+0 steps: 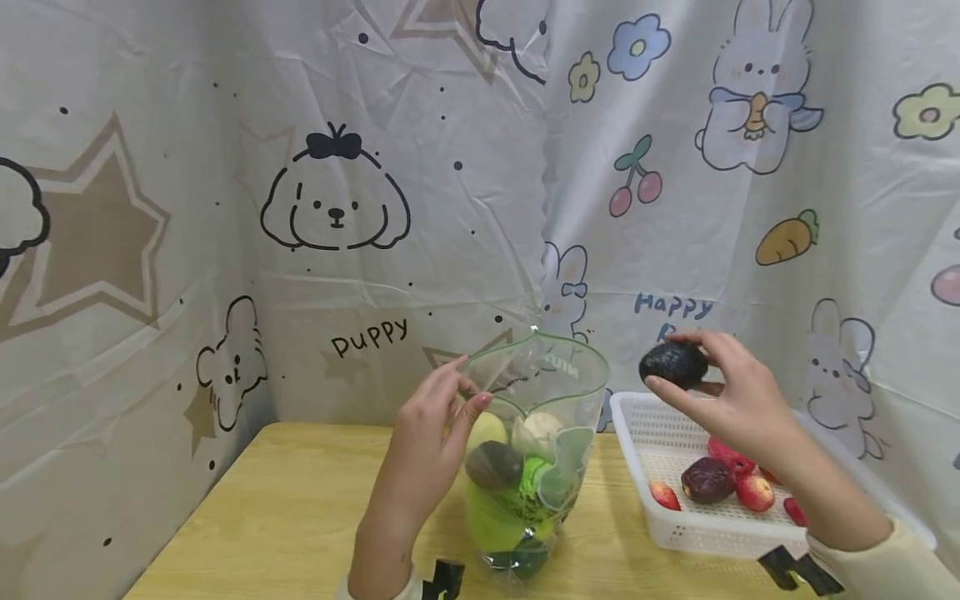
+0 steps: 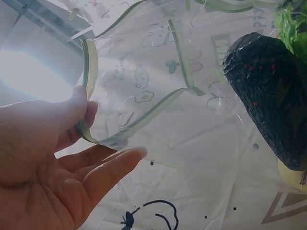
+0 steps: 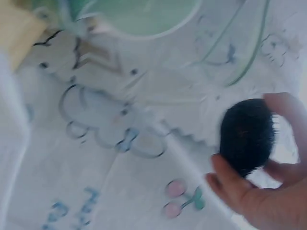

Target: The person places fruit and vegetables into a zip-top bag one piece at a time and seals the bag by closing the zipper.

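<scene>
A clear zip bag [image 1: 592, 417] with a green-edged mouth stands upright on the table, its top spread wide. My left hand [image 1: 431, 442] pinches the near left rim between thumb and fingers; the left wrist view shows this hand [image 2: 62, 148] at the bag's edge. Through the plastic show a dark wrinkled avocado [image 1: 495, 465], a bright green leafy piece [image 1: 534, 482] and pale yellow-green produce. Right of the bag, my right hand [image 1: 738, 392] holds a dark avocado [image 1: 672, 365] in the air between thumb and fingers. That avocado [image 3: 247, 136] is apart from the bag.
A white plastic basket [image 1: 660, 533] stands on the table at the right, beneath my right forearm. Inside lie a dark purple fruit [image 1: 708, 480], a red-yellow fruit [image 1: 754, 493] and other red pieces. A printed curtain [image 1: 420, 275] hangs behind the wooden table [image 1: 300, 500].
</scene>
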Tool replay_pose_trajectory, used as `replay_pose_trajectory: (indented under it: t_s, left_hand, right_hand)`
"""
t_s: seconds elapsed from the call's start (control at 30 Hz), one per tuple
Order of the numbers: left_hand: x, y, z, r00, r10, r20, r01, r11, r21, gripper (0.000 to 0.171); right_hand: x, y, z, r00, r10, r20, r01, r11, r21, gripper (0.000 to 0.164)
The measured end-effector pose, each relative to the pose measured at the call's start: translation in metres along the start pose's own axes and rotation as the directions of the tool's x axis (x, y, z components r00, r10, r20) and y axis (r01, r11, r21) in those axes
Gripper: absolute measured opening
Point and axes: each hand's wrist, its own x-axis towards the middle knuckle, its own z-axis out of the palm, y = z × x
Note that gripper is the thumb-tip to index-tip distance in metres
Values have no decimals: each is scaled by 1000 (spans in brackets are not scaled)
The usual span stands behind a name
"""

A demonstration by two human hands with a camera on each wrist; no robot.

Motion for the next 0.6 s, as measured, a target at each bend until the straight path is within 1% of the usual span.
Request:
replay_pose_trajectory:
  t_s: [0.07,0.13,0.23,0.37,0.47,0.6]
  left_hand:
    - [-1,0,1,1000,5,-3,-5,1000,-2,21]
    - [-2,-1,2,1000,13,0,-13,1000,1,23]
    - [-1,-2,2,1000,16,14,-15,1000,-3,24]
    - [-2,-1,2,1000,-6,12,6,1000,-1,22]
    - [-3,0,2,1000,-16,-2,16,1000,-5,21]
    - [-2,2,1,1000,-7,-1,7,1000,-3,21]
  right_hand:
    - [7,-17,1,997,-66,-45,69,996,64,57]
    - [15,-31,5,990,-128,-55,133,985,107,57]
    - [25,-48,17,977,-211,-15,211,964,161,56]
    - [35,-62,37,953,-296,68,278,940,199,55]
    - [42,-68,47,942,-325,89,303,933,194,55]
    - [48,-71,55,940,-326,96,305,934,187,55]
